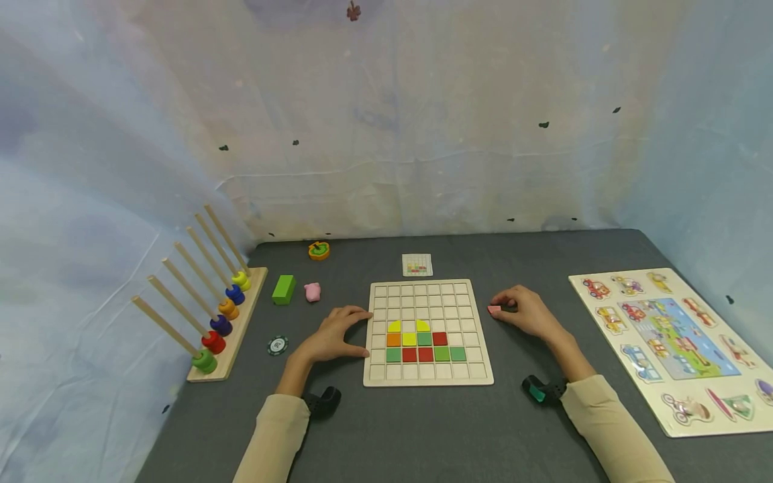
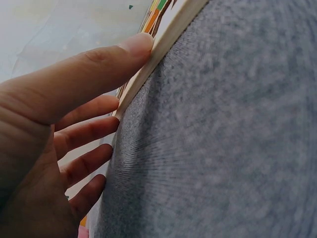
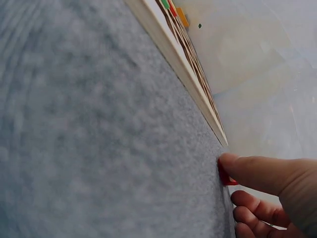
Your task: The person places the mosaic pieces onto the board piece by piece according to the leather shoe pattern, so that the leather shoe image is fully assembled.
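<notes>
A wooden grid board [image 1: 477,365] lies on the dark table, with square tiles in green, red, orange and yellow and two yellow rounded pieces in its cells. My left hand [image 1: 334,335] touches the board's left edge, thumb and fingers extended and spread along it. The left wrist view shows the thumb tip on the board's rim [image 2: 143,77]. Right of the board, my right hand [image 1: 527,311] pinches a small red piece [image 1: 494,308] between thumb and fingers, low over the table. Most of that red piece [image 3: 225,174] is hidden behind the thumb in the right wrist view.
Behind the board lies a small pattern card [image 1: 417,265]. A peg stacker with coloured beads [image 1: 241,335] stands left, near a green block [image 1: 284,290], a pink pig figure [image 1: 312,292], a poker chip [image 1: 277,345] and an orange-and-green toy [image 1: 319,251]. A picture puzzle board [image 1: 658,396] lies right.
</notes>
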